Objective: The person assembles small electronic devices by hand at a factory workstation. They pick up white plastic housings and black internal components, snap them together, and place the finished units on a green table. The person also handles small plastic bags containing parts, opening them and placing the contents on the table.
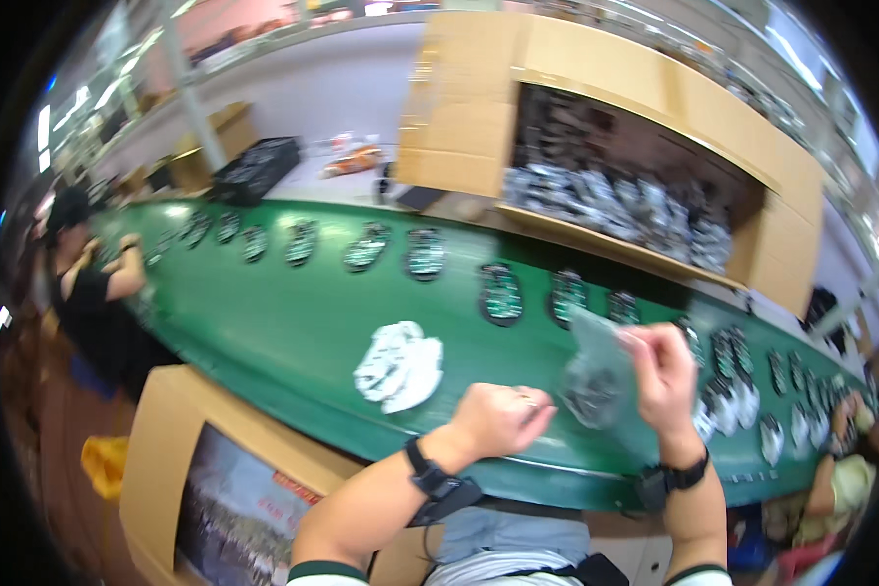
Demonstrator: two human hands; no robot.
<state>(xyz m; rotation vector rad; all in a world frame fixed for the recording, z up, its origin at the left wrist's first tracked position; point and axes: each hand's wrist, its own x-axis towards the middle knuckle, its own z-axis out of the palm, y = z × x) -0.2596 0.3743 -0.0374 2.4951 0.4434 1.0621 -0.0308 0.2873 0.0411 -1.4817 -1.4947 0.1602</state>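
Observation:
My right hand point(662, 376) pinches the top of a clear plastic bag point(596, 376) between thumb and fingers, holding it up over the green belt. Something dark and coiled sits in the bottom of the bag; its kind is not clear. To the left of the bag my left hand point(503, 418) is closed in a loose fist, with nothing seen in it. A small stack of white printed pieces point(400, 366) lies on the belt, farther left. Beyond my hands, oval dark parts with green circuit boards point(501, 293) are laid out along the belt.
The green belt point(283, 303) runs across in front of me. An open cardboard box point(459, 117) full of bagged parts point(620, 210) stands behind it. Another carton point(156, 469) is at the near left. People work at the left point(98, 283) and right point(825, 488).

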